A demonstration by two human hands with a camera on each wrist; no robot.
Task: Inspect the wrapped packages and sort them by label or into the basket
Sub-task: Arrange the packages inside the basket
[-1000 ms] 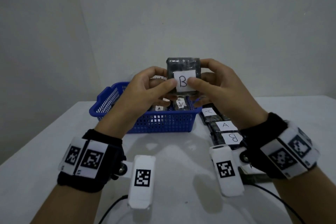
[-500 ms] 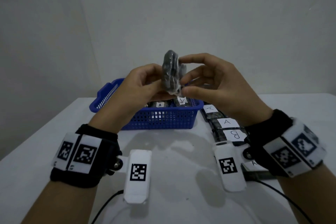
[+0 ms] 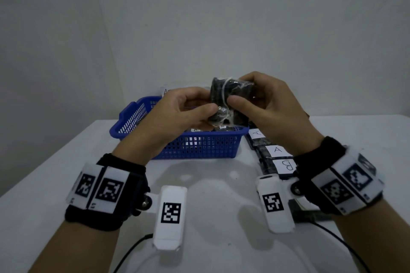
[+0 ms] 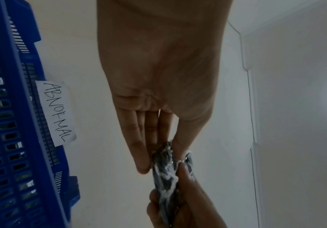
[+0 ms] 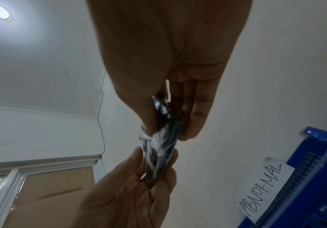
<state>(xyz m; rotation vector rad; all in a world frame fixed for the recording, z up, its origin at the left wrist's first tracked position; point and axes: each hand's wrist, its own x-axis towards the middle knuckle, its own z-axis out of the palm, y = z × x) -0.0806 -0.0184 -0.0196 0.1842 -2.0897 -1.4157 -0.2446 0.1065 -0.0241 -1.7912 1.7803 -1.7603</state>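
A dark package wrapped in clear film (image 3: 228,99) is held in the air above the blue basket (image 3: 199,146). Its plain back faces me and its label is hidden. My left hand (image 3: 188,113) pinches its lower left edge and my right hand (image 3: 261,97) pinches its right side, thumb in front. In the left wrist view the package (image 4: 164,166) shows edge-on between my left hand's fingers (image 4: 143,146). The right wrist view shows the package (image 5: 162,138) edge-on too. The basket holds several labelled packages and bears a paper tag reading ABNORMAL (image 4: 56,112).
Right of the basket, a row of wrapped packages lies on the white table, with labels A (image 3: 257,133), A (image 3: 277,150) and B (image 3: 287,165). Black cables run over the table (image 3: 210,184) near its front edge. A plain wall stands behind the basket.
The package has been turned about in both hands: its B label faced me, then it stood edge-on, and now its plain back faces me. Both hands have sunk slightly.
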